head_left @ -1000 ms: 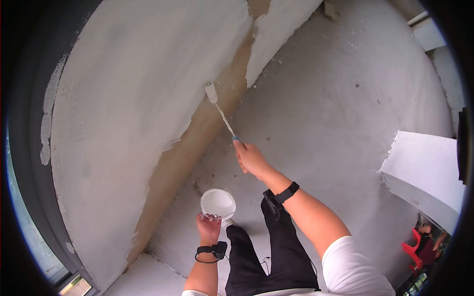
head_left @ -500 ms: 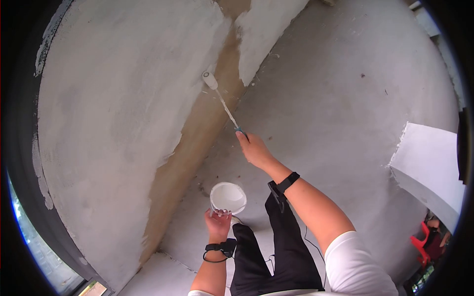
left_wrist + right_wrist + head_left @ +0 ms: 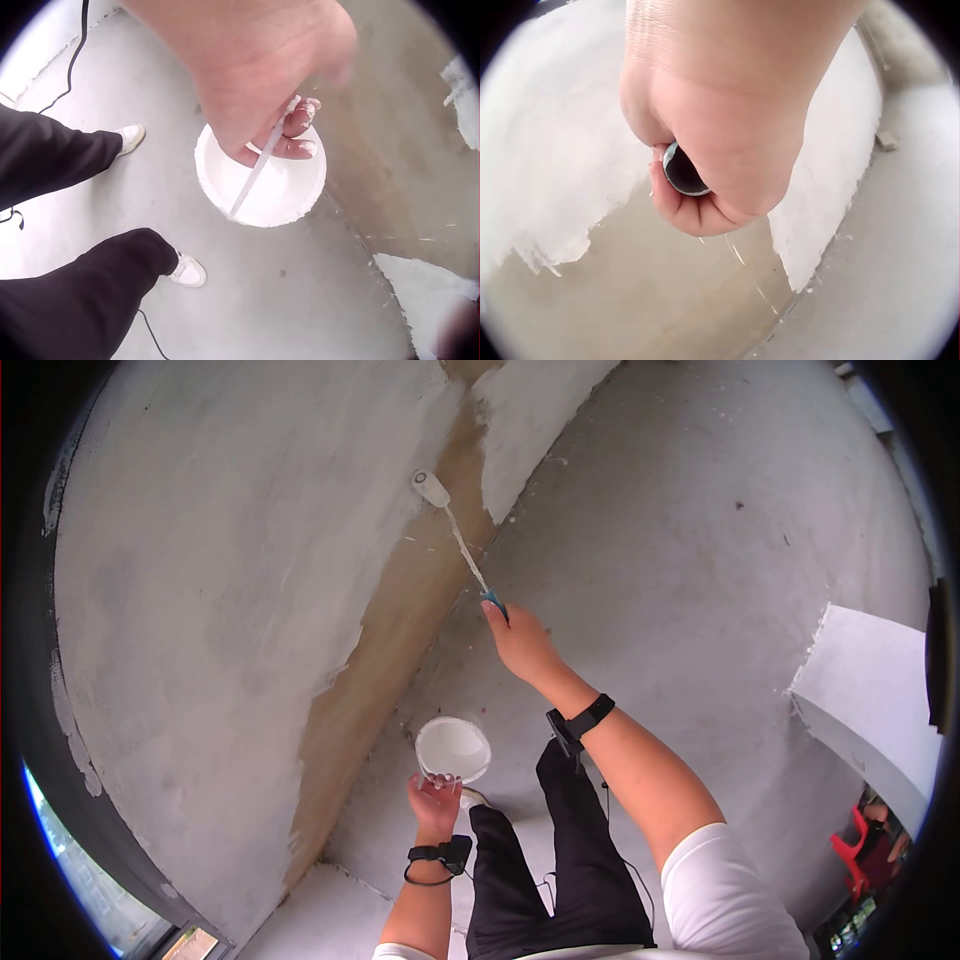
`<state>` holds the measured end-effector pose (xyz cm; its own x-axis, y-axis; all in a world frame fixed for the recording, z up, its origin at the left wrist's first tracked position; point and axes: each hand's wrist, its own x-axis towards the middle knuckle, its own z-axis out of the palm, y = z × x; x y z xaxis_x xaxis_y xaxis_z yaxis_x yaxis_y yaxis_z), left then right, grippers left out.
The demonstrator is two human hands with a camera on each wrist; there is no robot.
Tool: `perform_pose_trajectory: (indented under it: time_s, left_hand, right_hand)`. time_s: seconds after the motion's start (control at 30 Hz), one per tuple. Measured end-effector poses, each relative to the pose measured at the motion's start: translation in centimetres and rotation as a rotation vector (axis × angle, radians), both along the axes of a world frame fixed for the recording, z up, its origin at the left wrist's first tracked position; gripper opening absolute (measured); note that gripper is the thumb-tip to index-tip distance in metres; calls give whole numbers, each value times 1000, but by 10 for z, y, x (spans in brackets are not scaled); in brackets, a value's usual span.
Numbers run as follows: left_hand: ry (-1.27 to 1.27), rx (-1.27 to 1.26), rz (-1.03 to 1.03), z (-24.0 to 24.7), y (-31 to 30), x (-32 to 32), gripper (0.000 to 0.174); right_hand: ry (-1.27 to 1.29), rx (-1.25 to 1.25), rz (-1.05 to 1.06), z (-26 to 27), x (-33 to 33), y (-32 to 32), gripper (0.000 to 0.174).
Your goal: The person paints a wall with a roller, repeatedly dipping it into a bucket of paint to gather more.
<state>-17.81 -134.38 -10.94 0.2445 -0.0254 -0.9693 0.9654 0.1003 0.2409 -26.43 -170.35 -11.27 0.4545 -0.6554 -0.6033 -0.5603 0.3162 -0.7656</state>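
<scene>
Far left in the head view, we see a dark window frame (image 3: 90, 830) edging the wall (image 3: 220, 610), which is coated grey-white. Next right, a bare tan strip (image 3: 385, 640) runs diagonally up the wall between coated areas.

The paint roller (image 3: 431, 489) has its head against the wall at the upper end of that strip, on the edge of the left coat. Its thin shaft slants down and right to a blue grip.

Below, the left hand (image 3: 432, 805) carries a paint bucket (image 3: 453, 748) that hangs over the floor (image 3: 700, 560), near the wall's foot. In the left wrist view the fingers (image 3: 300, 148) curl round the thin wire bail (image 3: 259, 169), so the grip is closed on the bail. The bucket (image 3: 225, 202) is round and white inside. A black wrist strap (image 3: 435, 855) sits behind that hand. Black trousers (image 3: 560, 860) and a white shoe (image 3: 472, 797) are just right of the bucket.

The right hand (image 3: 522, 645) is raised toward the wall, arm extended, holding the roller's grip. In the right wrist view that hand (image 3: 720, 127) is a full fist round it, with only the dark butt end of the grip (image 3: 682, 172) showing between the fingers. We read that as a tight, closed hold.

Farther right we have bare grey floor, then a white slab (image 3: 875, 690) with a ragged edge. At the lower right edge there is a red chair (image 3: 850, 855), well apart from the work.
</scene>
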Motion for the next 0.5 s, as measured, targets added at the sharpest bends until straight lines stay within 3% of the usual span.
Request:
perform_pose_trajectory:
  time_s: [0.13, 0.2, 0.33, 0.4, 0.5]
  left_hand:
    - [-3, 33, 30, 4, 5, 3, 34]
    - [2, 34, 15, 8, 11, 5, 35]
    - [-9, 40, 1, 13, 22, 10, 35]
    - [-9, 72, 14, 14, 28, 13, 35]
    - [-8, 51, 14, 13, 38, 16, 34]
  right_hand:
    - [-32, -65, -22, -5, 3, 39, 54]
    - [-38, -34, 81, 0, -3, 50, 55]
    - [24, -98, 54, -6, -1, 14, 56]
    - [-83, 68, -126, -3, 7, -7, 55]
    - [7, 91, -53, 6, 16, 3, 55]
